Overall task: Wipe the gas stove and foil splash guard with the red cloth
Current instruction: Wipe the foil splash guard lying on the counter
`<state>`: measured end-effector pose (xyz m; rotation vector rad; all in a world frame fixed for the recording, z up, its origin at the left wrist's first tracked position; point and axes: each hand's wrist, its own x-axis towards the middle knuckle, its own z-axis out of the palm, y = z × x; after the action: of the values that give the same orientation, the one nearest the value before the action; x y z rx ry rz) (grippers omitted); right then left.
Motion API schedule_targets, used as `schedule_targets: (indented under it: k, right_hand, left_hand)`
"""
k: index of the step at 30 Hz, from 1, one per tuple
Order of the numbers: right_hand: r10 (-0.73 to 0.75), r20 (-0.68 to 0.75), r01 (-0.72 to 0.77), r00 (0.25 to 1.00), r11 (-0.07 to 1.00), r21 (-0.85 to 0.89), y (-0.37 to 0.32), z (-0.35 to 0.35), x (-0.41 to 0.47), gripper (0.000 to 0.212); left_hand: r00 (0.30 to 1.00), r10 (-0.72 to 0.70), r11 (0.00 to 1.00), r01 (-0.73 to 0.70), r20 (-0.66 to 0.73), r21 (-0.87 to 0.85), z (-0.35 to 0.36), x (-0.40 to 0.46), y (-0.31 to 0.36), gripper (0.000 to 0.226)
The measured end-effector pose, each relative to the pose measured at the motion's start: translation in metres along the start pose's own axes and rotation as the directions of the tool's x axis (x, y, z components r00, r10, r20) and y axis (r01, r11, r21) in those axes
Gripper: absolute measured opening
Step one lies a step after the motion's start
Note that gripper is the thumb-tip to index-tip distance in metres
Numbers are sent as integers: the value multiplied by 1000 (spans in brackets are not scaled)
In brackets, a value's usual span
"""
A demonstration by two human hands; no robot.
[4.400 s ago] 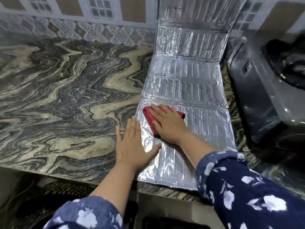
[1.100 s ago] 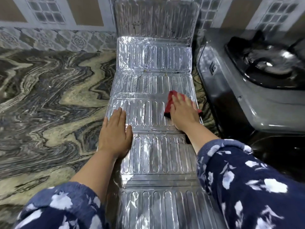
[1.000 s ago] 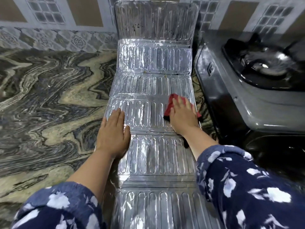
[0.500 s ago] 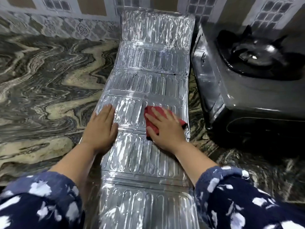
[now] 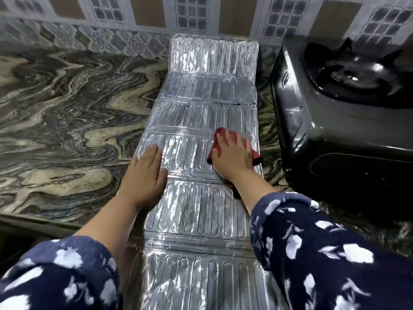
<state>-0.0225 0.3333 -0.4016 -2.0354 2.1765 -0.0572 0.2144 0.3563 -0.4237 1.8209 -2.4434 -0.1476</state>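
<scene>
Over on the left, the marbled countertop (image 5: 67,130) is showing bare. The left hand (image 5: 145,173) is lying flat with straight fingers, pressing down the left edge of the foil splash guard (image 5: 201,113), which is stretching unfolded across the counter toward the tiled wall. Near its right edge, the red cloth (image 5: 213,152) is being pressed under the right hand (image 5: 232,157), whose fingers are spread flat. The gas stove (image 5: 335,121) is sitting just beside the guard.

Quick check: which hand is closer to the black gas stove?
Right. The right hand presses the red cloth at the stove-side edge of the silver foil splash guard, beside the black gas stove; the left hand rests flat on the opposite edge.
</scene>
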Motion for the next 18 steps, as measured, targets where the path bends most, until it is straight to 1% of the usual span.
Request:
schedule_targets:
  k: [4,9,11,15,17,18]
  right_hand:
    - [-214,10,212,977,974,83,-14,2,-30,57]
    - [-352,33,346,935,931,116,3,0,-65,56]
    - [-357,41,351,933,930,105,14,-2,-68,57]
    - [-258,59,251,964,963,98,21,-3,-58,57]
    - [-215,54,210,975,974,88,15,-2,-56,58]
    - [-197,42,193,979,977,85,12,-2,-55,59]
  left_hand:
    - [1000,1,999,-1,16,33,0,-6,-3,83]
    - [999,43,999,-43,24,13,-6,-17,-2,82]
    - [998,46,999,-46,42,1,-9,-20,-2,84]
    - [998,-11,1000,13,68,-29,-24,-7,-2,91]
    - [995,-40,999,42,91,-16,-34,11,1,84]
    - [995,-54,998,55,80,-13,-37,21,2,81]
